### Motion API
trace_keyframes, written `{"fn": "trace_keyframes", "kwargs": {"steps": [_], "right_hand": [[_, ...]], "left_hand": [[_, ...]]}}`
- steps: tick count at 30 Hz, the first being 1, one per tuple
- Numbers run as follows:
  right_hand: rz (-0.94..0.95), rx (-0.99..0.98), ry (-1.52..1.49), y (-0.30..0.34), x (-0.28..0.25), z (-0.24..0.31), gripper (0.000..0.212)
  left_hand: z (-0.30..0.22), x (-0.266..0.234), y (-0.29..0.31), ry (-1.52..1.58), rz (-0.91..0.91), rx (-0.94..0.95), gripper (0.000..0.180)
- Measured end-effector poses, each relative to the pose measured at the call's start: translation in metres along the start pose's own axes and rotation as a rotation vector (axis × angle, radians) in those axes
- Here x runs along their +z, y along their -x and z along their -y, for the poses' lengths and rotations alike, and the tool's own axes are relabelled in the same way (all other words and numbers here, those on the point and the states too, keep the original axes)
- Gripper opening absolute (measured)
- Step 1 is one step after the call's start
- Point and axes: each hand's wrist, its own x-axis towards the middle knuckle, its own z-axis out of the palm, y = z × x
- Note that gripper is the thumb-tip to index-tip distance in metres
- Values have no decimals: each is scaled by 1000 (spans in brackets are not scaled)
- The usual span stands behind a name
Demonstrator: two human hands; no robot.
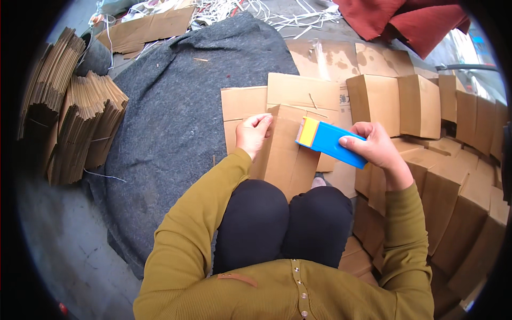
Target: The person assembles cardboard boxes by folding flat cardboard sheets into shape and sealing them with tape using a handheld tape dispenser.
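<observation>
In front of my knees a brown cardboard box (pixel 290 140) stands with its closed side toward me, on flat cardboard. My right hand (pixel 373 146) is wrapped around a blue tape dispenser (pixel 336 144) with a yellow front and a toothed edge. That toothed end hangs over the right part of the box, pointing left. My left hand (pixel 255 134) is at the box's upper left edge, thumb and forefinger pressed together. Whatever lies between those fingertips, if anything, is too small to make out. A flat cardboard sheet (pixel 242 101) lies behind it.
Bundles of folded cartons (pixel 90 117) stand at the left beside a dark grey felt blanket (pixel 176 133). Many formed boxes (pixel 376 104) are stacked along my right side. White straps (pixel 261 13) and red cloth (pixel 410 21) lie at the far side.
</observation>
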Motion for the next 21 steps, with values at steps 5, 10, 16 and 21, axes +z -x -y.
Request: {"fn": "trace_keyframes", "kwargs": {"steps": [5, 10, 16, 21], "right_hand": [[23, -18, -26, 0, 0, 5, 38], [26, -14, -24, -2, 0, 2, 37], [14, -2, -51, -1, -1, -2, 38], [56, -13, -36, 3, -5, 5, 39]], "left_hand": [[1, 13, 4, -451, -203, 322, 19], [8, 11, 4, -526, -239, 501, 20], [23, -5, -11, -681, -82, 67, 31], [-29, 22, -27, -689, -130, 781, 32]]}}
